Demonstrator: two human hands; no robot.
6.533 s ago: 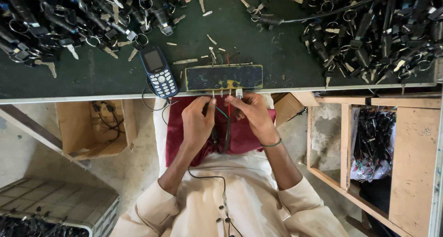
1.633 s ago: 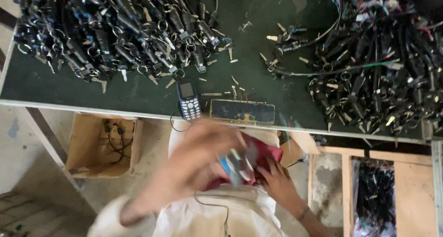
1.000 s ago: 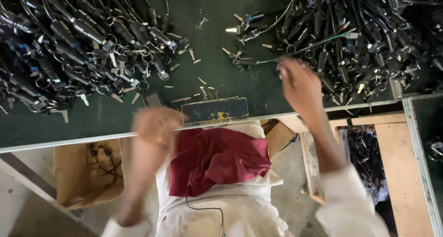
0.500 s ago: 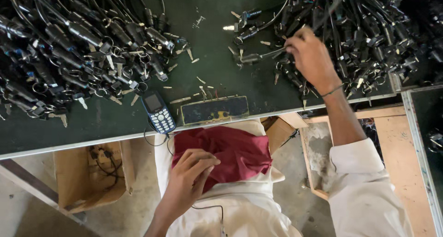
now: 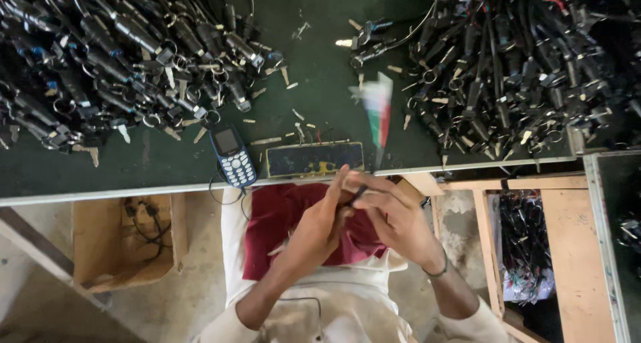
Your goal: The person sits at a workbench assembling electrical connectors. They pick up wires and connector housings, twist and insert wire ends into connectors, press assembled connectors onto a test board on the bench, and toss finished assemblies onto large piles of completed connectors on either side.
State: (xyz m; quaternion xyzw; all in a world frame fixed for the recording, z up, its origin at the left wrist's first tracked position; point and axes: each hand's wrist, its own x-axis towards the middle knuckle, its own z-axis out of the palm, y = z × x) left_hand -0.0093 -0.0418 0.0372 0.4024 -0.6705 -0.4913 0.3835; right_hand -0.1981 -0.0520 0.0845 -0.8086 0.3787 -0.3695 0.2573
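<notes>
1. Both hands meet over the lap, just below the table edge: left hand (image 5: 319, 226) has fingers pressed together, thumb and forefinger pinching a small dark wired part (image 5: 358, 195); right hand (image 5: 394, 217) is curled round the same part from the 3 o'clock side, fingertips closed on it. Held low and close to the body, prob. so the wrists stay steady for fine work.
2. Far left, at 10 o'clock on the green table (image 5: 167, 162): left pile of black cable parts (image 5: 113, 56) with metal rings and key-like tabs, heaped well apart from the other heap, likely to keep two lots separate.
3. Under the table at 8 o'clock: open cardboard box (image 5: 127, 243) with a few black wires inside, on the floor within arm's reach.
4. Blue keypad phone (image 5: 232, 157) lies at the table edge, approx. 11 o'clock from the hands, face up, its cord dropping over the edge.
5. Dark flat tray (image 5: 314, 160) sits just beside the phone, right above the hands at 12 o'clock, so bits stay near.
6. Red cloth (image 5: 280, 223) covers the lap under the hands, prob. to catch dropped pieces.
7. Blurred strand of green, white and red wires (image 5: 379, 109) rises from the held part at 1 o'clock.
8. Right pile of black cable parts (image 5: 507, 69) fills 2 o'clock, nearest the right hand.
</notes>
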